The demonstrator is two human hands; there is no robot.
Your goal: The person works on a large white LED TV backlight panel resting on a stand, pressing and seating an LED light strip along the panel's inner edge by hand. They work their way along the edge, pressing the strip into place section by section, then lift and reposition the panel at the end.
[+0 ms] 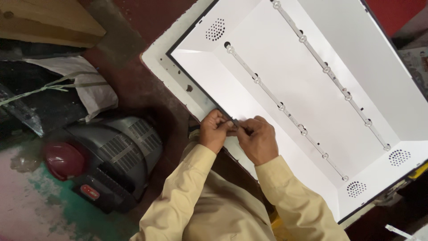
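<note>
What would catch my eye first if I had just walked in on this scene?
The big white open panel fills the upper right, with two long strips of small round lenses running across it. At its near edge, the left hand and right hand meet, pinching a small dark tool. On the floor at the lower left sits a dark grey vented housing.

Open white backlight panel (312, 111) lies flat, two LED strips (285, 109) across it.
</note>
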